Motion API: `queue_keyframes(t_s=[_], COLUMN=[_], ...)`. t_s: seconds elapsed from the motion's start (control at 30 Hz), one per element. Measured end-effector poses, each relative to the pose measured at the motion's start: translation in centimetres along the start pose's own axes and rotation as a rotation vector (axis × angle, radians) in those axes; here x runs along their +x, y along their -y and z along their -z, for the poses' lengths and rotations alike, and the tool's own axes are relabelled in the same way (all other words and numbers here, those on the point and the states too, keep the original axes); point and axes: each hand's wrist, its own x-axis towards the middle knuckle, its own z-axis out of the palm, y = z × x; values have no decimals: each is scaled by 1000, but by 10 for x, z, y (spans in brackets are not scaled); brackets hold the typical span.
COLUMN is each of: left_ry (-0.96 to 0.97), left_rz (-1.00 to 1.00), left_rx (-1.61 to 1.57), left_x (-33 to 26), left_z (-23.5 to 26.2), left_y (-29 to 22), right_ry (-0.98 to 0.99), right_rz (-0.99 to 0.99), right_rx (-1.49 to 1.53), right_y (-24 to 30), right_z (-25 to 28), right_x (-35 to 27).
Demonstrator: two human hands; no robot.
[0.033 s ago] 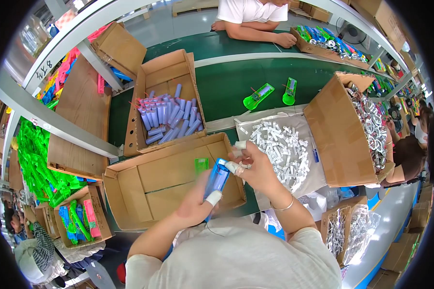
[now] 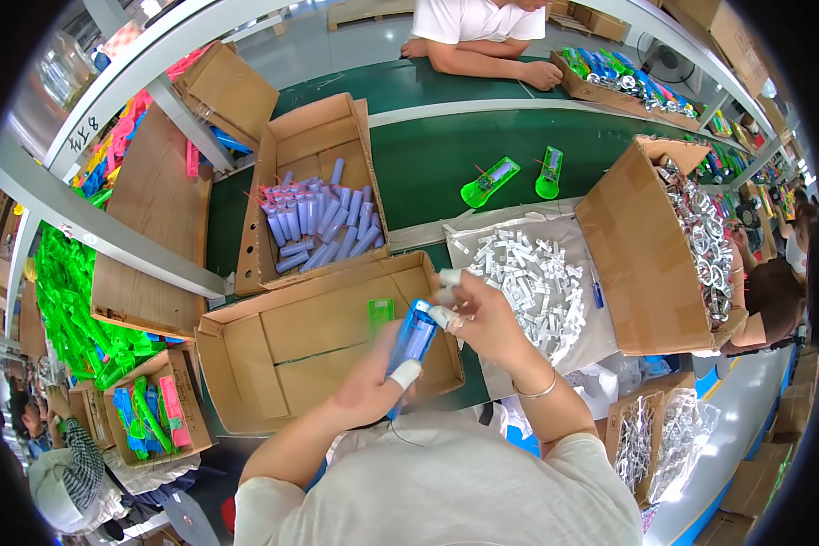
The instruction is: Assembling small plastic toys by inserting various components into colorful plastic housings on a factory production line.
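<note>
My left hand (image 2: 373, 382) is wrapped round a blue translucent plastic casing (image 2: 404, 364) with a lavender cylindrical cell (image 2: 419, 340) inside. The casing stands tilted above the near cardboard box, and a thin dark wire hangs below it. My right hand (image 2: 484, 314) is at the casing's top end, fingers bent, with one covered fingertip touching that end. White covers sit on several fingertips of both hands. Whatever the right fingers pinch is too small and blurred to make out. Small white plastic parts (image 2: 537, 291) lie heaped on a sheet right of that hand.
The near cardboard box (image 2: 237, 364) holds a green piece (image 2: 380, 312). Beyond it, another box (image 2: 317, 136) holds lavender cells. Two green casings (image 2: 490, 182) lie on the green table. At right stands a carton (image 2: 632, 246) of shiny metal parts; a co-worker's arm (image 2: 482, 65) rests opposite.
</note>
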Motion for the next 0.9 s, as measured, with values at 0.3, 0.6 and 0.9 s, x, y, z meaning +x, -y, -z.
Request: queue_keyframes(t_s=[0.3, 0.6, 0.9], left_ry=[-292, -194, -162], left_rz=[-349, 195, 295], left_rx=[469, 206, -368], left_x=[19, 6, -27], left_z=[25, 36, 66], left_y=[46, 143, 89], right_ry=[-122, -484, -456], right_rz=[149, -9, -135], right_rx=[-299, -685, -1152], right_y=[-17, -84, -121], right_z=[49, 92, 65], right_x=[63, 221, 246])
